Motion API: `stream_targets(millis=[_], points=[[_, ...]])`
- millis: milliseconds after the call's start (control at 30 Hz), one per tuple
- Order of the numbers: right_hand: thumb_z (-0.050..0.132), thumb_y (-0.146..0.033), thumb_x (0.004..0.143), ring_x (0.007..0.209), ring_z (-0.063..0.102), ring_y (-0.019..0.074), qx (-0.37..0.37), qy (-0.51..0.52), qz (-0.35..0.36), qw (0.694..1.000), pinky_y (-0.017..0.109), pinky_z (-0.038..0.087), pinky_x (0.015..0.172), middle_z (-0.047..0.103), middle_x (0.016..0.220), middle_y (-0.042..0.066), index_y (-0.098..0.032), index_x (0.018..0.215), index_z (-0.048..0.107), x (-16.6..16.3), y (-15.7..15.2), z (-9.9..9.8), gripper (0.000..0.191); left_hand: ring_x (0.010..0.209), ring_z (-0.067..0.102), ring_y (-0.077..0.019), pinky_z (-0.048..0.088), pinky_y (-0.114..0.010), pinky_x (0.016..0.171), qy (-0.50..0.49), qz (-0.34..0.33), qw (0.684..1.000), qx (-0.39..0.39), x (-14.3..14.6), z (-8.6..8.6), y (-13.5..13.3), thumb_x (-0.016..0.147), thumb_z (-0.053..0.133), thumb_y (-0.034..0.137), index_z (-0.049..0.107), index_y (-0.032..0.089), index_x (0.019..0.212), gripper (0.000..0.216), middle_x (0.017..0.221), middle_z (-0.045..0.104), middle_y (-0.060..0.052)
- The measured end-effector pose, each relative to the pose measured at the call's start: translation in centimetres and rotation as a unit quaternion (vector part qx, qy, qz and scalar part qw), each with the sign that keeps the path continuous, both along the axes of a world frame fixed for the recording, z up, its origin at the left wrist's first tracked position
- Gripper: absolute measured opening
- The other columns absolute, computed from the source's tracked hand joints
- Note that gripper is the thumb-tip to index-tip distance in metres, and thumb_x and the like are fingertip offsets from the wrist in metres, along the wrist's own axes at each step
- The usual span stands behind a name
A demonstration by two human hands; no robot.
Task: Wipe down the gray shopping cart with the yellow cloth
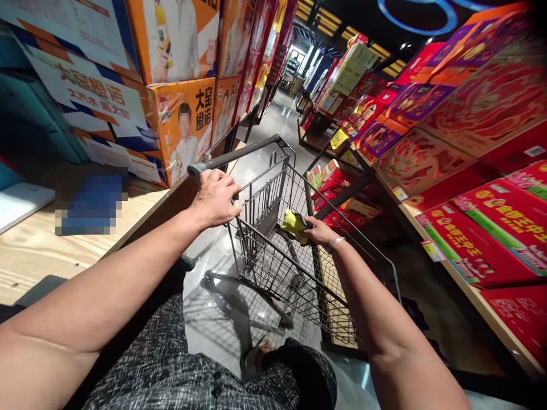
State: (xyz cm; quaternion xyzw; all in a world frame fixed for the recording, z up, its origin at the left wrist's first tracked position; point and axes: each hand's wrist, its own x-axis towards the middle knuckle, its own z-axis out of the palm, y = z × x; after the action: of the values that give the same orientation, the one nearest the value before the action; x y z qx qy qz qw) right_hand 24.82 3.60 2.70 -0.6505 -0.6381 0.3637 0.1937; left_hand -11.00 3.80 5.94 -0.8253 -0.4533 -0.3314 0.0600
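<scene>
A grey wire shopping cart stands tilted in the aisle before me. My left hand is closed around its dark handle bar near the left end. My right hand reaches inside the basket and holds a yellow cloth against the wire wall. A bracelet circles my right wrist.
Orange and white cartons are stacked on a wooden platform at the left. Red gift boxes fill shelves along the right. A shiny floor aisle runs ahead between them. My foot shows below the cart.
</scene>
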Motion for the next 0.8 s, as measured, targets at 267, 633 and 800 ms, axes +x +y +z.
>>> stream_targets(millis=[267,633,800], points=[[0.067,-0.028,0.067,0.076,0.057,0.0161,0.117,0.019,-0.131,0.984,0.026,0.052,0.067,0.062,0.082,0.001,-0.017,0.098,0.064,-0.5,7.9,-5.0,0.033,0.113,0.045,-0.0322,0.022,-0.057,0.105,-0.038,-0.027,0.999,-0.016,-0.8,-0.4,2.1,0.073,0.055,0.031,0.07,0.03,0.111,0.041,0.112,0.067,-0.005],[0.048,-0.005,0.061,0.137,0.033,0.0219,0.342,-0.03,-0.026,0.939,0.043,0.024,0.121,0.032,0.137,0.01,-0.021,0.146,0.037,-5.5,11.0,-10.2,0.086,0.129,0.039,-0.0316,0.009,-0.053,0.118,-0.124,-0.055,0.989,-0.052,-0.3,-0.4,3.5,0.073,0.06,0.031,0.068,0.026,0.105,0.033,0.122,0.064,0.0],[0.05,-0.001,0.054,0.132,0.037,0.0222,0.181,-0.03,-0.025,0.983,0.039,0.029,0.119,0.032,0.132,0.01,-0.02,0.138,0.042,-4.9,6.7,-14.6,0.087,0.141,0.026,-0.0303,-0.001,-0.047,0.124,-0.204,-0.051,0.966,-0.15,0.1,-0.2,4.6,0.076,0.062,0.033,0.069,0.03,0.101,0.027,0.124,0.063,0.005]])
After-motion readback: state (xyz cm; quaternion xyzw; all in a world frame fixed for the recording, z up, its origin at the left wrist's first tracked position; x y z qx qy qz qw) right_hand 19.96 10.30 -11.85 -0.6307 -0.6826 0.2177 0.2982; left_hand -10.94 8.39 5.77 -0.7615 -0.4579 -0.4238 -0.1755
